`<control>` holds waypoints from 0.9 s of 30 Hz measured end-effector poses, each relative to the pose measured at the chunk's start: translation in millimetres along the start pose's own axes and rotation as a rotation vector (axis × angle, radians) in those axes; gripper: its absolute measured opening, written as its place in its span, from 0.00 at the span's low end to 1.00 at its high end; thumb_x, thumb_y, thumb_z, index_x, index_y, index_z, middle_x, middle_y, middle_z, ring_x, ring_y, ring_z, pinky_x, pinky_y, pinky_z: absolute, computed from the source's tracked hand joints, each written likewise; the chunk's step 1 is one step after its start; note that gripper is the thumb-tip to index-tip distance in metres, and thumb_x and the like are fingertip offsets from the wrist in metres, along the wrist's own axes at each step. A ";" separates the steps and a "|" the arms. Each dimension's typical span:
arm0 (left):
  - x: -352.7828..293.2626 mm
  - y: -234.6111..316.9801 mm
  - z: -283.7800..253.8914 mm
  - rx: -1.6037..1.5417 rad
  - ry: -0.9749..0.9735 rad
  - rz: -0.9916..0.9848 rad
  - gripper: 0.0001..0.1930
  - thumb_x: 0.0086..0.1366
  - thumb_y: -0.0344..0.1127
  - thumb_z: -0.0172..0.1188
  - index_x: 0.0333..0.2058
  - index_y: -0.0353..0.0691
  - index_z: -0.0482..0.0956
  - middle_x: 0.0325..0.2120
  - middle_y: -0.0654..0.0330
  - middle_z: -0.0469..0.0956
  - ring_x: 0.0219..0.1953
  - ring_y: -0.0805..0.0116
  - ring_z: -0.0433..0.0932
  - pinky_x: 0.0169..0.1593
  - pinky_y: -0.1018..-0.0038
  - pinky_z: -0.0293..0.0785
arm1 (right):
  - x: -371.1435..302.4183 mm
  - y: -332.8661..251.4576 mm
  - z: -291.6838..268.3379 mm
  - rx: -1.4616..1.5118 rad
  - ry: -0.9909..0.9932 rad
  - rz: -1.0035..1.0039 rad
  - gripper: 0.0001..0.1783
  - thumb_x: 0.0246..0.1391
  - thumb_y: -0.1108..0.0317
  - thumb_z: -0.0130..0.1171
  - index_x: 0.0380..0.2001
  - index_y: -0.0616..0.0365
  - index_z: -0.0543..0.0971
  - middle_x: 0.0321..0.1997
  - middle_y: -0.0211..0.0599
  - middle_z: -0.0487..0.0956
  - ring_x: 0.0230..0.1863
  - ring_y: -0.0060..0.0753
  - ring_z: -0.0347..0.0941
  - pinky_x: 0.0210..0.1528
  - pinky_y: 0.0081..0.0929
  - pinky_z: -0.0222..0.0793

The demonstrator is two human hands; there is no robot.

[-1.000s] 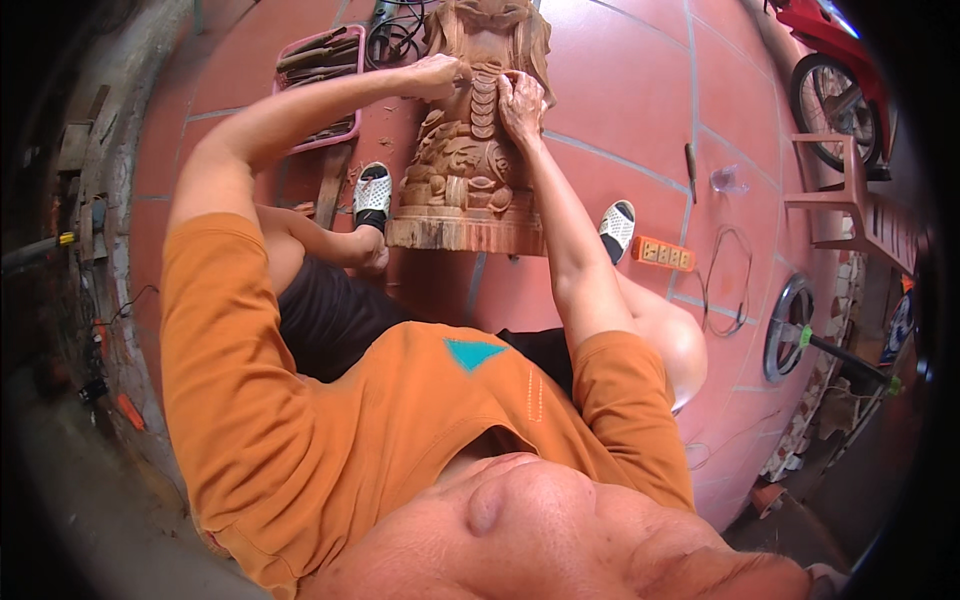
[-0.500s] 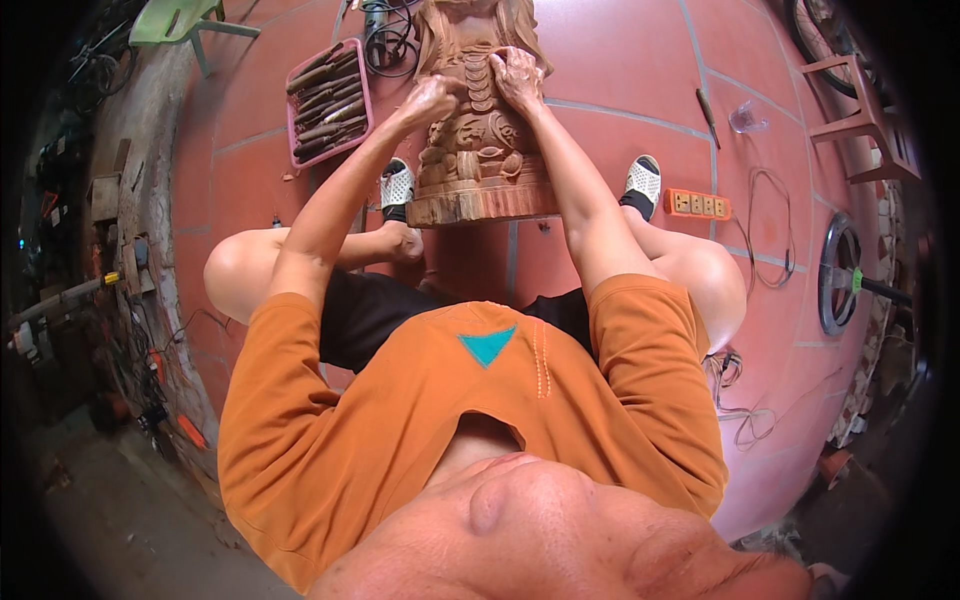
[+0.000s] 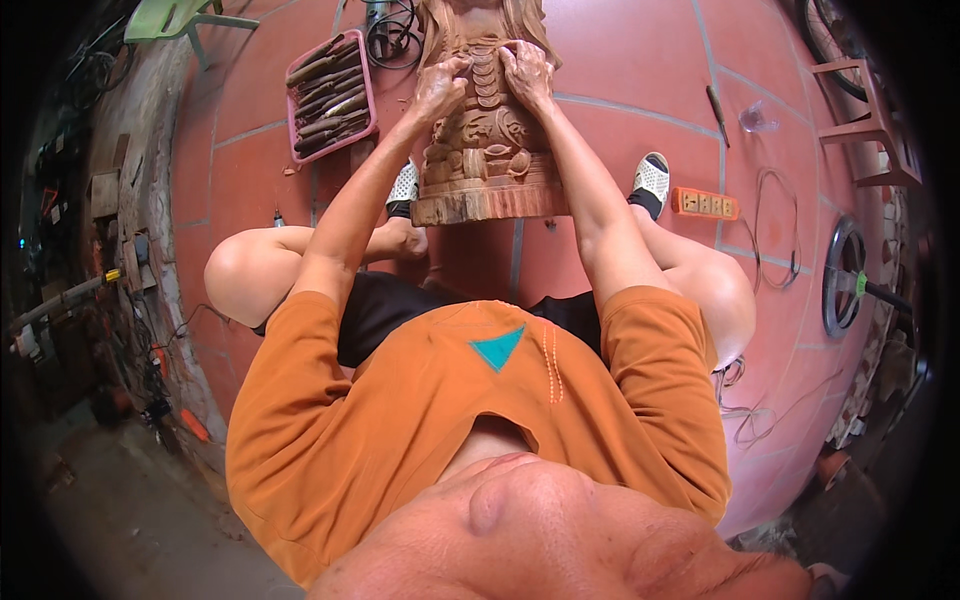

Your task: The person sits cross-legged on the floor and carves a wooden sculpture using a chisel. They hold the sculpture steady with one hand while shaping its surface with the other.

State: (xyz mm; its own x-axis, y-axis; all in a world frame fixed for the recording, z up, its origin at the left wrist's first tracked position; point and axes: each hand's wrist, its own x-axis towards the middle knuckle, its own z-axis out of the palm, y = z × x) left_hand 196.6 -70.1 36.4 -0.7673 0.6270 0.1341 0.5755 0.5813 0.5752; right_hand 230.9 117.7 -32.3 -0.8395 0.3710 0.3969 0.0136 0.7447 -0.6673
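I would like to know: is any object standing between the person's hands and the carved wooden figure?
Nothing visible: the left hand and right hand both appear to touch the carved wooden figure. The pink tray lies off to the left. Whether either hand holds something small, I cannot tell.

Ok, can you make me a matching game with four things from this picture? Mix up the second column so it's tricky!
Column one
1. Carved wooden piece
2. Tray
3. Power strip
4. Seat at the top left

Column two
A. Green, partly cut off by the picture's edge
B. Has the left hand and the right hand on it
C. Orange, with a row of sockets
D. Pink, full of long tools

Right pairs: 1-B, 2-D, 3-C, 4-A
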 end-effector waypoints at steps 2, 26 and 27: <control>-0.5 10.0 -8.0 -0.059 -0.181 -0.070 0.21 0.55 0.35 0.55 0.47 0.34 0.78 0.36 0.44 0.81 0.36 0.57 0.81 0.46 0.66 0.74 | -0.9 7.1 -2.1 -0.014 -0.009 0.015 0.16 0.60 0.53 0.50 0.42 0.51 0.78 0.45 0.40 0.78 0.52 0.45 0.70 0.53 0.46 0.64; 3.1 0.4 -33.7 -0.203 -0.392 -0.220 0.20 0.51 0.35 0.59 0.44 0.37 0.81 0.23 0.58 0.80 0.21 0.75 0.74 0.28 0.75 0.71 | 1.2 6.7 7.2 0.031 0.058 -0.017 0.11 0.57 0.60 0.53 0.38 0.53 0.77 0.41 0.41 0.79 0.48 0.44 0.73 0.50 0.45 0.65; 4.6 -0.4 -30.8 -0.241 -0.296 -0.297 0.20 0.50 0.35 0.59 0.44 0.39 0.82 0.23 0.57 0.80 0.20 0.74 0.74 0.27 0.74 0.71 | 3.0 9.9 7.6 0.053 0.052 -0.034 0.10 0.57 0.61 0.53 0.37 0.53 0.77 0.41 0.41 0.79 0.48 0.44 0.73 0.50 0.44 0.66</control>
State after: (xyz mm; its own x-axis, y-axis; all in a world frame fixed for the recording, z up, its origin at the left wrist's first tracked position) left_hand 184.1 -83.4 61.7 -0.7552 0.5932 -0.2789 0.2356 0.6427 0.7290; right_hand 224.4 121.9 -42.5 -0.8096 0.3752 0.4514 -0.0444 0.7277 -0.6845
